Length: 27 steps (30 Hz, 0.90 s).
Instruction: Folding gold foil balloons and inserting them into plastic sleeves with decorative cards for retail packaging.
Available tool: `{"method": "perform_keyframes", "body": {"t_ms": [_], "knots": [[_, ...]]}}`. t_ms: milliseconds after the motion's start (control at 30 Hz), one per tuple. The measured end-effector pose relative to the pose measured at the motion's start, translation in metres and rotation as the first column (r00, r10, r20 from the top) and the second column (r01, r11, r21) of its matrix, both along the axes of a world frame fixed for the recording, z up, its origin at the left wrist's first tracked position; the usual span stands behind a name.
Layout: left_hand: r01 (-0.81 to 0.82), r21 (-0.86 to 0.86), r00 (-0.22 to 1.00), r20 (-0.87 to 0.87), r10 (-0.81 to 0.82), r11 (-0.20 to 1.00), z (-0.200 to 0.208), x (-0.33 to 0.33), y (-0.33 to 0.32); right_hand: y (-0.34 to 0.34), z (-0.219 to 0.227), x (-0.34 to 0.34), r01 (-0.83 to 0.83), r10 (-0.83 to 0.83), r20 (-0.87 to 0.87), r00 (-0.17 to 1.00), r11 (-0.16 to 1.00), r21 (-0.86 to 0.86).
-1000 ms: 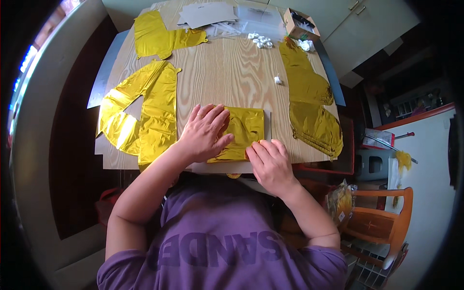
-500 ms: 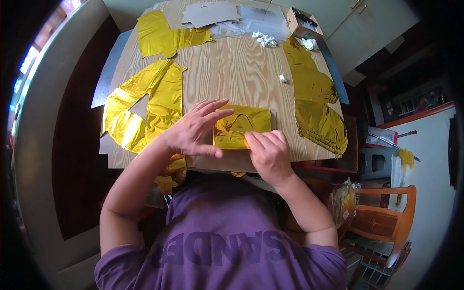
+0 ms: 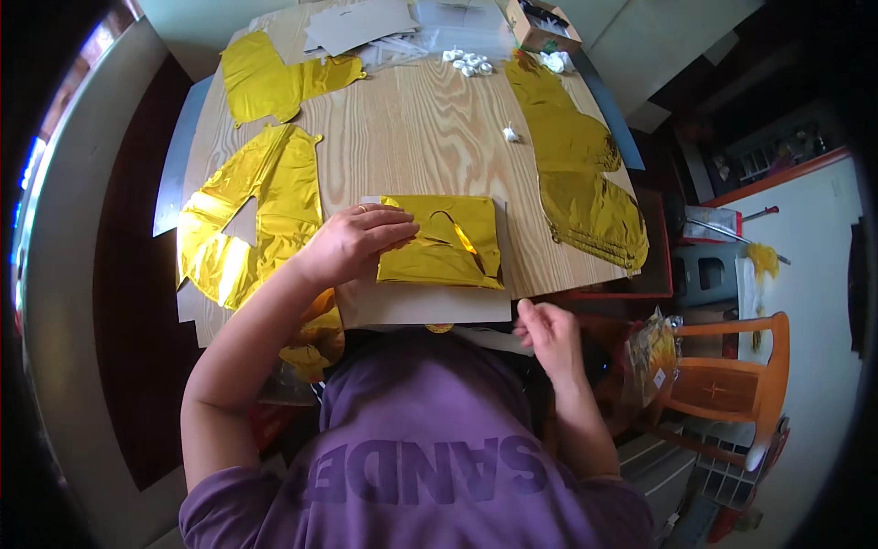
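A folded piece of gold foil [image 3: 430,261], looking like a flat foil balloon, lies on a pale card [image 3: 434,304] at the table's near edge. The card shows along the foil's near side. A bright raised strip crosses the foil's right half. My left hand [image 3: 361,240] rests on the foil's left edge, fingers stretched out and side by side. Just right of the card's near corner, off the table's edge, is my right hand [image 3: 551,337]. Its fingers are curled with the thumb against them; whatever they may hold is hidden.
More flat gold foil shapes lie at the far left [image 3: 274,78], left [image 3: 283,188] and right [image 3: 576,156]. At the back are grey card sheets [image 3: 361,26], clear plastic [image 3: 466,41], white knotted bundles [image 3: 468,62] and a small box [image 3: 544,26]. A wooden chair [image 3: 722,389] stands at right.
My right hand has let go of the foil and moved down and right, off the table edge. My left hand has lowered from above the foil onto its left edge. The view has shifted slightly.
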<state>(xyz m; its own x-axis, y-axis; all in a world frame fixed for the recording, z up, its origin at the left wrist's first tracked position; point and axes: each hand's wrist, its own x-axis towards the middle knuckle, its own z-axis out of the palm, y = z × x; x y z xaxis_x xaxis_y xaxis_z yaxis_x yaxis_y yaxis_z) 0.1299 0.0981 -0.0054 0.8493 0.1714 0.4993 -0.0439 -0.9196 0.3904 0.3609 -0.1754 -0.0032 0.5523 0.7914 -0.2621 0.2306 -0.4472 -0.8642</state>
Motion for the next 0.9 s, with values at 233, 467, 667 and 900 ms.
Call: {"method": "perform_keyframes", "body": {"t_ms": [233,467,667,900], "knots": [[-0.023,-0.018,0.999,-0.034,0.023,1.000,0.013,0.002,0.005,0.006,-0.019,-0.017,0.024,0.059,-0.753,0.655,0.995,0.099],[-0.044,-0.088,0.998,-0.039,0.041,0.995,0.008,-0.003,-0.001,-0.057,0.035,0.053,-0.216,0.184,-0.419,0.889,0.976,-0.028],[0.007,0.075,1.000,0.007,-0.007,0.997,-0.005,-0.002,-0.004,-0.124,0.131,0.137,0.098,-0.079,0.228,0.971,0.993,-0.073],[0.010,0.135,1.000,-0.005,-0.010,0.991,-0.005,0.001,-0.005,0.020,0.080,0.157,0.232,-0.123,-0.256,0.959,0.859,0.456]]}}
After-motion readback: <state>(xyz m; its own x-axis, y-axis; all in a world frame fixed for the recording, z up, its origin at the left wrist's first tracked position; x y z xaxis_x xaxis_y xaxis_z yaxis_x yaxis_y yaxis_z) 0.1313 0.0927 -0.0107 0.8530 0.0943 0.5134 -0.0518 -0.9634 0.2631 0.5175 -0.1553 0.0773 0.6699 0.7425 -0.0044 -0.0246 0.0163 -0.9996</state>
